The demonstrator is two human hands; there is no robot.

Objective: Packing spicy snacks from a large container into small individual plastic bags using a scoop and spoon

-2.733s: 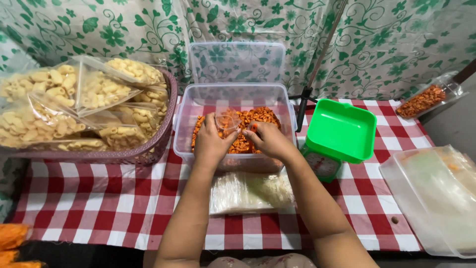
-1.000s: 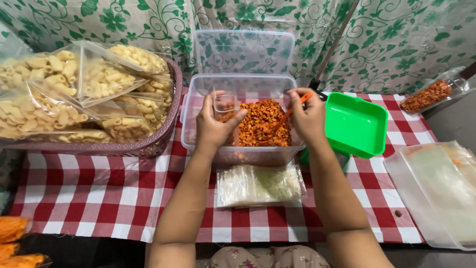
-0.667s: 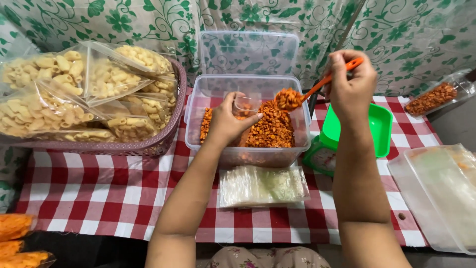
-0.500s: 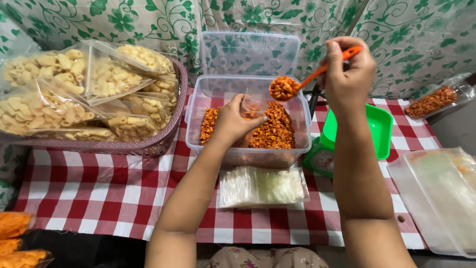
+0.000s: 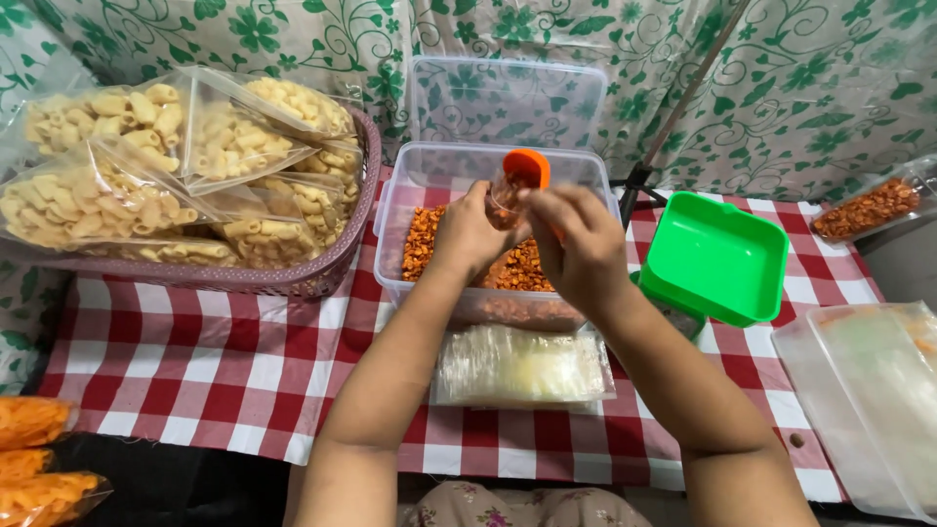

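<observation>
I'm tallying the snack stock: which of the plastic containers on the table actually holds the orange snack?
The clear tub in the middle, under both hands. The green container to its right looks empty, and the clear one at the far right holds what look like plastic bags.

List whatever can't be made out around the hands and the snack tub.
Head view:
- Small clear bag: fill level hidden by left hand and orange scoop.
- Scoop handle: covered by right hand.
- Tub front: blocked by forearms.
- Orange snack packs: cut by left edge.
</observation>
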